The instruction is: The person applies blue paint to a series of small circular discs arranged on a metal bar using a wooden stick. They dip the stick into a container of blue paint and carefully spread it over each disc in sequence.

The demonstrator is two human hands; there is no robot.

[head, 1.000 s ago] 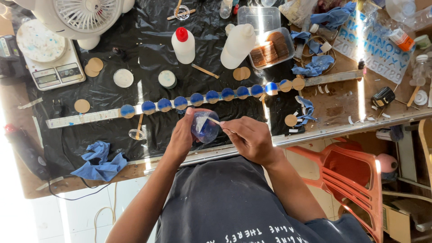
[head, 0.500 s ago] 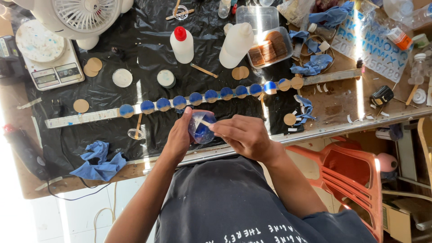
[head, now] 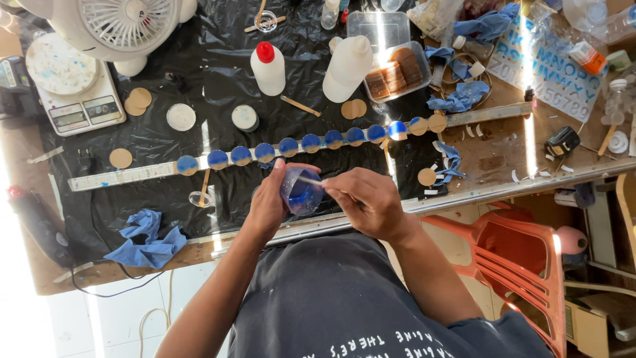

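Left hand (head: pixel 268 205): I see it wrapped around a clear cup (head: pixel 301 192) of blue liquid.
Right hand (head: pixel 364 199): pinched closed on a wooden stick (head: pixel 309 180) dipped in the cup.
Bench (head: pixel 503 162): blue discs (head: pixel 291 146) in a row.

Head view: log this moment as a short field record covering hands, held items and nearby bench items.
left hand: left hand cups a clear cup of blue liquid
right hand: right hand holds a thin stick into the cup
bench: row of blue discs on a long strip
behind: white bottle with red cap, white fan, scale
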